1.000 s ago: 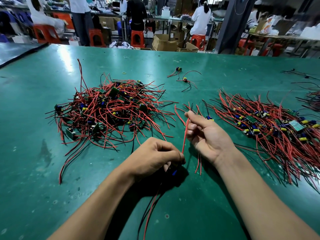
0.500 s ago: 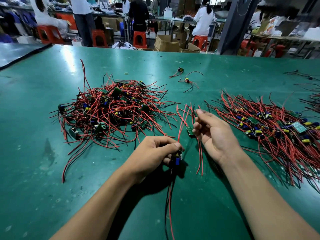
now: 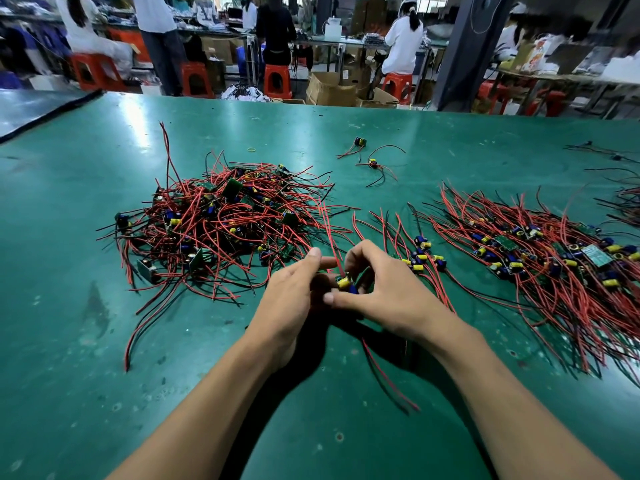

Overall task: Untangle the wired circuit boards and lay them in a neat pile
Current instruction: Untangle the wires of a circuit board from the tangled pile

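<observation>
A tangled heap of small circuit boards with red and black wires [image 3: 221, 223] lies left of centre on the green table [image 3: 104, 341]. A combed-out pile of boards [image 3: 540, 261] lies at the right, and a few sorted boards [image 3: 420, 254] lie between the two. Both hands meet in the middle on one small board with a yellow capacitor [image 3: 345, 283]. My left hand [image 3: 294, 299] holds it from the left. My right hand [image 3: 377, 289] pinches it between thumb and fingers. Red wires rise from the board and trail down toward me.
Two loose wired boards [image 3: 372, 164] lie further back, near a yellow rubber band [image 3: 251, 149]. More wires [image 3: 623, 202] sit at the far right edge. Behind the table are red stools, cardboard boxes and several people at other benches.
My hands have come together at the centre. The right hand, open half a second ago, now pinches the board the left hand was holding. The trailing wires swung right.
</observation>
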The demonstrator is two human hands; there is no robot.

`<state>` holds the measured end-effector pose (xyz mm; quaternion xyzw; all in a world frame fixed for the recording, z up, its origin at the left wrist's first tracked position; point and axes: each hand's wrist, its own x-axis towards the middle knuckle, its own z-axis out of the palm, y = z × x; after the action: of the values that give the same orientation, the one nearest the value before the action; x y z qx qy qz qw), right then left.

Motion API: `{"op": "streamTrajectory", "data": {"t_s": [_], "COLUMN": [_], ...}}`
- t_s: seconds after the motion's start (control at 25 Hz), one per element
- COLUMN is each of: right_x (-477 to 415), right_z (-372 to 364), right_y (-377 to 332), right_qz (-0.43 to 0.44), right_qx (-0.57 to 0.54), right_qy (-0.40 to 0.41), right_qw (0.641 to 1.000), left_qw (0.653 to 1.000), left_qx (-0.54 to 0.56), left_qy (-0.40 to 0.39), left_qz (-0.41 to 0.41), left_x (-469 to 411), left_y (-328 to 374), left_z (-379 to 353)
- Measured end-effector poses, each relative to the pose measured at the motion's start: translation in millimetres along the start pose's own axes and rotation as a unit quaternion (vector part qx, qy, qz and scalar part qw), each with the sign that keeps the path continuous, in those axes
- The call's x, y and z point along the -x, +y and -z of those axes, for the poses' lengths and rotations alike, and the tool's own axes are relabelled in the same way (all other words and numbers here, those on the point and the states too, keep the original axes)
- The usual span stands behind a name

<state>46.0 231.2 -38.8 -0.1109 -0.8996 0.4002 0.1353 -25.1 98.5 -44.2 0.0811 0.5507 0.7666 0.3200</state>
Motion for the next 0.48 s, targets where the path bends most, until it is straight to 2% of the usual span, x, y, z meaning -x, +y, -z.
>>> {"op": "streamTrajectory", "data": {"t_s": [0.16,0.32,0.4,0.48], "right_x": [-2,-8,-10,-10], "right_z": [4,11,16,18], "right_y": [4,15,23,28], "right_qz": [0.026,-0.033,-0.074,-0.108], "right_qx": [-0.017,-0.027,-0.022,0.001], "right_qy": [0.106,0.263,0.297,0.291], "right_qw": [0.994,0.964,0.952,0.951], "left_qw": [0.999,0.999,0.985,0.915], "left_qx": [0.030,-0.019,-0.143,-0.335], "left_qy": [-0.036,-0.050,-0.043,-0.006], "left_qz": [0.012,-0.009,-0.082,-0.224], "left_x": [2,9,11,11], "left_y": [2,-2,-7,-13], "left_z": [-2,-3,-1,1]}}
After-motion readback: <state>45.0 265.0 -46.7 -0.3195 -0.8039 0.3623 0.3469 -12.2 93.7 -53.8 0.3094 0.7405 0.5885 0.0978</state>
